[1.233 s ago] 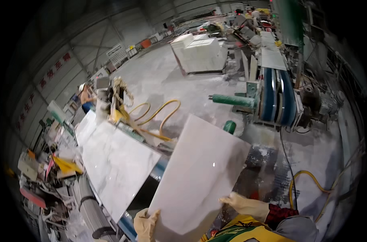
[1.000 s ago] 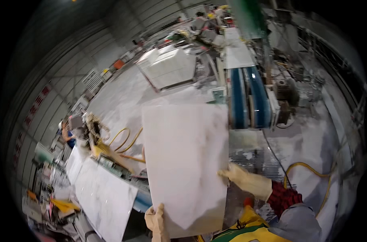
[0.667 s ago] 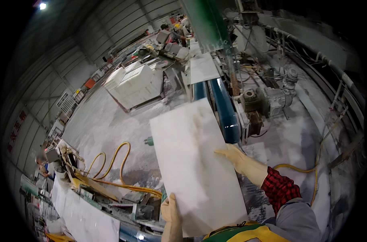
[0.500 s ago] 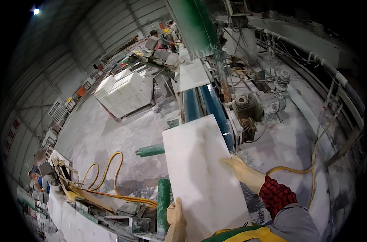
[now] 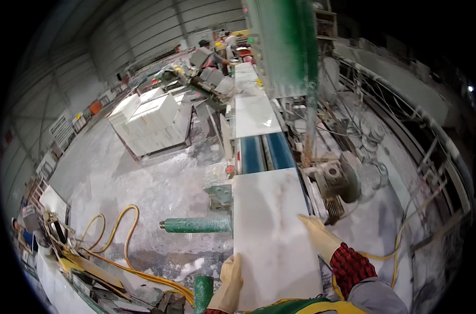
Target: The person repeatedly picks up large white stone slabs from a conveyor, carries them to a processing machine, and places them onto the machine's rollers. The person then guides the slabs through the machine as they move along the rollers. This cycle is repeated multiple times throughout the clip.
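A white, faintly veined stone slab (image 5: 274, 230) lies in front of me, its far end over the blue belts (image 5: 264, 154) of a conveyor. My left hand (image 5: 230, 273), in a pale glove, grips the slab's left edge near my body. On the opposite edge, farther forward, my right hand (image 5: 317, 234) holds the slab with its fingers at the side; its gloved thumb and fingertips are partly hidden. Farther along the conveyor rests another white slab (image 5: 254, 116), with a strip of blue belt showing between the two.
A green roller (image 5: 196, 225) juts out left of the slab, and a green post (image 5: 203, 293) stands beside my left hand. Motors (image 5: 332, 180) flank the conveyor at right. Yellow hoses (image 5: 128, 235) curl over the floor. Stacked white slabs (image 5: 154, 123) stand at far left; people work beyond.
The slab has straightened from a tilt and come into line with the conveyor, its far end now over the belts. Both hands keep hold of it. My view has shifted too.
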The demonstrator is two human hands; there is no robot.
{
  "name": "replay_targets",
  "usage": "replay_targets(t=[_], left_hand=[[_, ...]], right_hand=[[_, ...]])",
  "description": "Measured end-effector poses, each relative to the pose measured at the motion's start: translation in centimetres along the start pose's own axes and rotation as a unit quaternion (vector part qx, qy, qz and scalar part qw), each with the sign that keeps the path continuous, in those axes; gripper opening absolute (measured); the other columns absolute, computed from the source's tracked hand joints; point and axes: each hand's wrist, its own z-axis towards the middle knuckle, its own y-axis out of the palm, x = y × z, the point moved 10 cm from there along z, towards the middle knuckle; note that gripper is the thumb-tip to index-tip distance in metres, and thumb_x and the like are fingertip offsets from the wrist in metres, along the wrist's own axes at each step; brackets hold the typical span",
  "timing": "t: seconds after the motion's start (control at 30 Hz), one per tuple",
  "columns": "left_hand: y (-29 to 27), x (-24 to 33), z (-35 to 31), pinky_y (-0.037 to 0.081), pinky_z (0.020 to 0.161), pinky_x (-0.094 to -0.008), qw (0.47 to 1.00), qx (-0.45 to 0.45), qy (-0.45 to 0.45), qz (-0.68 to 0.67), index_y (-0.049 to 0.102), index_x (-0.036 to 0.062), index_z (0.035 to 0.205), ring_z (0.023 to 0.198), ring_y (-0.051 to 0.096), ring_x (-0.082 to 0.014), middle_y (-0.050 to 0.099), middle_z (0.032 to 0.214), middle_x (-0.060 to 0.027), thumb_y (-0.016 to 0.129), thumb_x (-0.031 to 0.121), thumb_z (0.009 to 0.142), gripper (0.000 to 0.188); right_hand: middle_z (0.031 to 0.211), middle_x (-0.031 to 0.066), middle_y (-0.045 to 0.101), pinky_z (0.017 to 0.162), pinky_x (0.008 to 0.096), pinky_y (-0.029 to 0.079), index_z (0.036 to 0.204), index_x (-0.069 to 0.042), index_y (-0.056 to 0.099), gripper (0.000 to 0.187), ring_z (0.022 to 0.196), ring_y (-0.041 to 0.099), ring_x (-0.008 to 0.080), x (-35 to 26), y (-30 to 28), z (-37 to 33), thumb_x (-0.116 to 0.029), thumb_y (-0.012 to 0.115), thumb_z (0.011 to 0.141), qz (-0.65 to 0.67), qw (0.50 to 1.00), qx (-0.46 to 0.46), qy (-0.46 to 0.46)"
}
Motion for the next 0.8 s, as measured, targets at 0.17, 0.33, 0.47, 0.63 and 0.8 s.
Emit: replay_targets(t=[0.17, 0.33, 0.47, 0.63, 0.8], left_hand=[[2.9, 2.7, 6.6, 0.054, 0.096, -0.0397, 0.997, -0.064, 0.019, 0.026, 0.077, 0.0095, 0.13, 0.11, 0.074, -0.0316, 0.08, 0.115, -0.0128, 0.058, 0.054, 0.1, 0.057], [4.9, 2.9, 11.3, 0.052, 0.101, -0.0424, 0.989, -0.124, 0.033, 0.076, 0.068, 0.0101, 0.144, 0.115, 0.072, -0.0329, 0.075, 0.13, -0.0142, 0.056, 0.055, 0.102, 0.062], [7.8, 0.2, 13.1, 0.053, 0.104, -0.042, 0.956, -0.277, -0.041, -0.083, 0.061, 0.003, 0.148, 0.117, 0.07, -0.028, 0.07, 0.139, -0.0167, 0.059, 0.052, 0.104, 0.065], [8.1, -5.2, 8.7, 0.058, 0.089, -0.0355, 0.906, -0.374, -0.15, -0.132, 0.062, -0.0076, 0.137, 0.109, 0.071, -0.0214, 0.071, 0.133, -0.0185, 0.064, 0.048, 0.107, 0.063], [9.6, -1.7, 13.0, 0.06, 0.081, -0.0321, 0.917, -0.346, -0.135, -0.145, 0.065, -0.0045, 0.127, 0.089, 0.074, -0.0207, 0.077, 0.101, -0.0141, 0.067, 0.043, 0.107, 0.052]], right_hand=[[0.135, 0.0178, 0.071, 0.109, 0.0434, 0.051, 0.145, -0.006, 0.064, 0.041, 0.124, 0.067, 0.0344, 3.4, 0.8, 3.9, -0.022, 0.055, 0.109, 0.104, 0.978, -0.003, 0.179], [0.131, 0.016, 0.071, 0.104, 0.0431, 0.053, 0.145, -0.003, 0.063, 0.043, 0.12, 0.067, 0.0303, 5.1, 2.0, 5.1, -0.029, 0.048, 0.114, 0.13, 0.97, -0.072, 0.194], [0.126, 0.0097, 0.071, 0.096, 0.0351, 0.052, 0.142, -0.003, 0.064, 0.043, 0.116, 0.067, 0.0227, 9.5, 8.0, -6.0, -0.032, 0.056, 0.111, 0.311, 0.804, -0.25, 0.441], [0.11, 0.0028, 0.074, 0.076, 0.027, 0.055, 0.13, -0.005, 0.07, 0.046, 0.096, 0.069, 0.0145, 10.2, 12.7, -20.3, -0.044, 0.069, 0.105, 0.564, 0.537, -0.18, 0.601], [0.096, 0.0053, 0.073, 0.063, 0.0322, 0.056, 0.121, -0.008, 0.071, 0.047, 0.071, 0.067, 0.018, 7.8, 7.5, -4.3, -0.051, 0.072, 0.102, 0.444, 0.685, -0.099, 0.569]])
